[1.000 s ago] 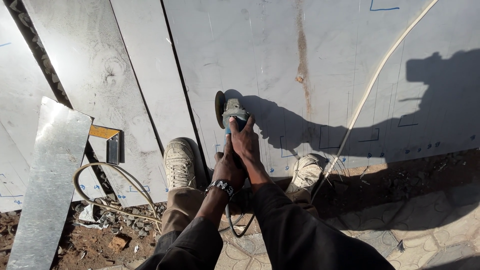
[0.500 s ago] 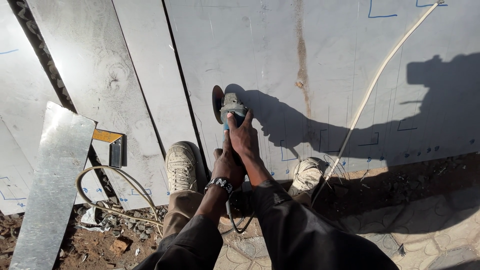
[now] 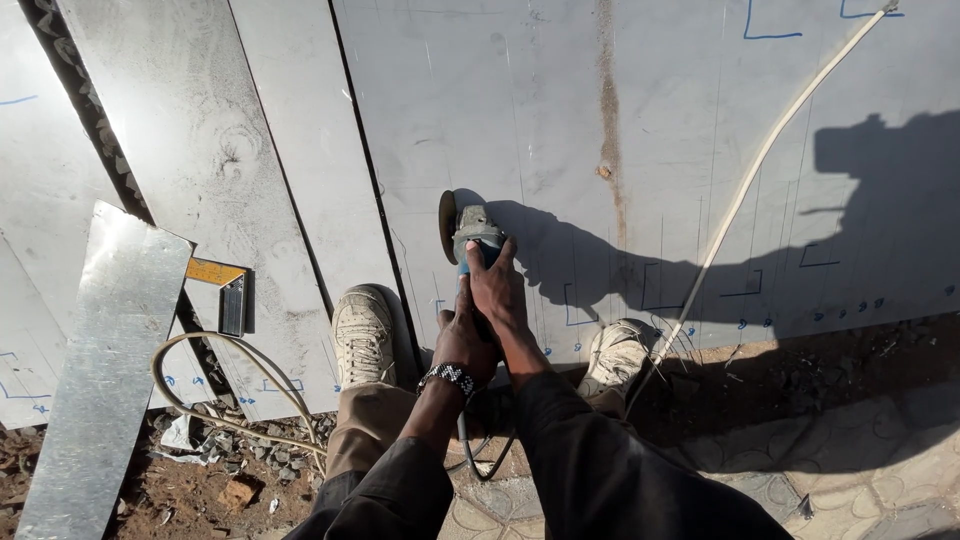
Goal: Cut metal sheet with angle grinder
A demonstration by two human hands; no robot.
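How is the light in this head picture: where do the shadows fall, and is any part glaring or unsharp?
Head view: hard sunlight; the blue angle grinder and both hands throw a dark shadow rightwards over the large grey metal sheet; another dark shadow lies at the right edge; glare whitens the narrow metal strip on the left; the picture is sharp throughout.

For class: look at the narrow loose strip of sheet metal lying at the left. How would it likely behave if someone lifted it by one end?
The metal strip looks long and thin, so it would probably flex and sag rather than stay stiff. Its shiny, smooth face suggests it could slip in bare hands. The cut edges look thin, so they are likely sharp, and it is probably fairly light for its length.
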